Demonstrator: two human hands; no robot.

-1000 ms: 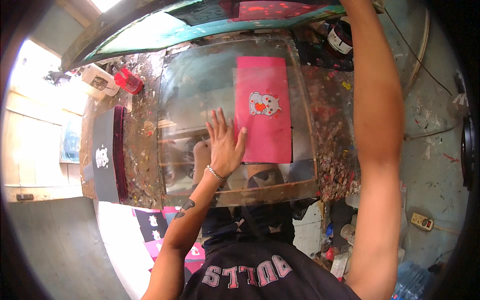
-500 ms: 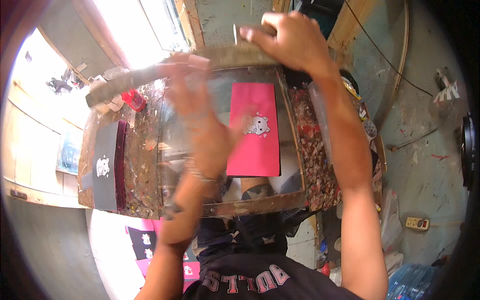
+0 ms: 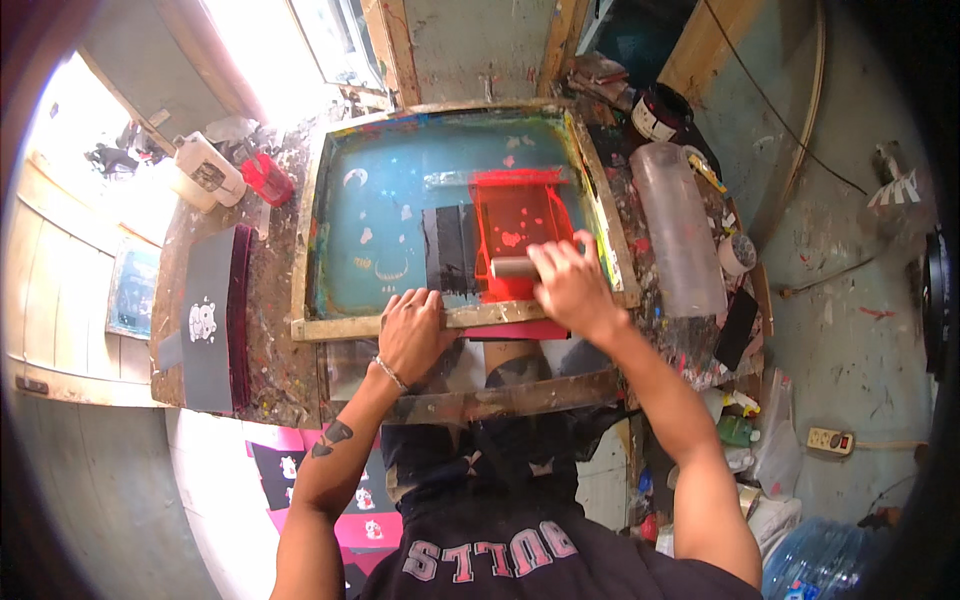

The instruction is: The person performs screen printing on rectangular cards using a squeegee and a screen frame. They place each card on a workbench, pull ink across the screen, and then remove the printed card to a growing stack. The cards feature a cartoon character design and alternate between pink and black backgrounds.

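Note:
A wooden screen-printing frame (image 3: 345, 328) with teal mesh (image 3: 375, 220) lies flat on the work surface. My left hand (image 3: 410, 330) is closed over its near edge, fingers on the wood. In my right hand (image 3: 580, 295) is a squeegee (image 3: 514, 267), gripped by its handle and set on the mesh near that edge. Red ink (image 3: 520, 215) covers a patch of mesh around small pale shapes, with a black strip (image 3: 449, 250) beside it. Below the frame a bright pink sheet (image 3: 540, 330) sticks out; the rest of it is hidden.
Dark sheets with a white bear print (image 3: 203, 322) are stacked at the left. Behind them are a red cup (image 3: 266, 180) and a white jug (image 3: 208, 170). To the right lie a clear plastic roll (image 3: 680, 230) and a dark tub (image 3: 660, 112). Printed sheets (image 3: 370, 528) lie below left.
The screen frame has come down flat over the pink sheet. My left hand moved down to its near edge; my right hand came down toward me with the squeegee onto the mesh.

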